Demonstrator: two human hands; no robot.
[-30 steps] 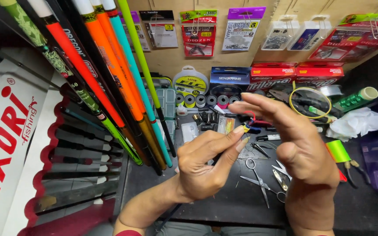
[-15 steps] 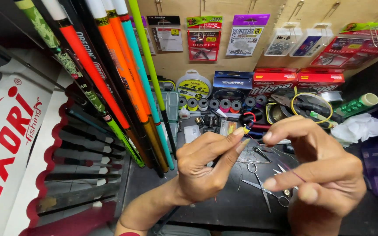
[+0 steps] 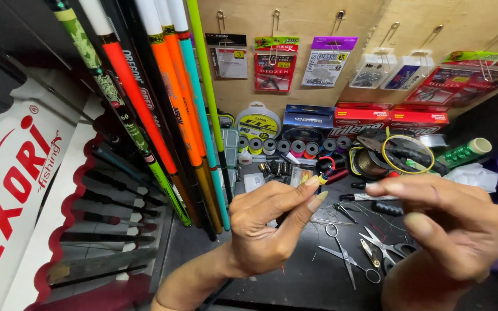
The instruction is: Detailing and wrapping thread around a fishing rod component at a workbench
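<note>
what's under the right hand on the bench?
Under the right hand: scissors, small pliers, loose line on the black bench. Whatever lies directly beneath the palm is covered.

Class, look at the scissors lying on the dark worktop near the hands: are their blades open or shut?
Open. The scissors lie flat on the worktop, their blades spread apart in a V, below the left hand.

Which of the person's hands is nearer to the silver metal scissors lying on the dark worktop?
The right. The right hand hovers just above and right of the silver metal scissors, near their handles. The left hand is farther off to the left, pinching a small yellow-tipped piece.
</note>
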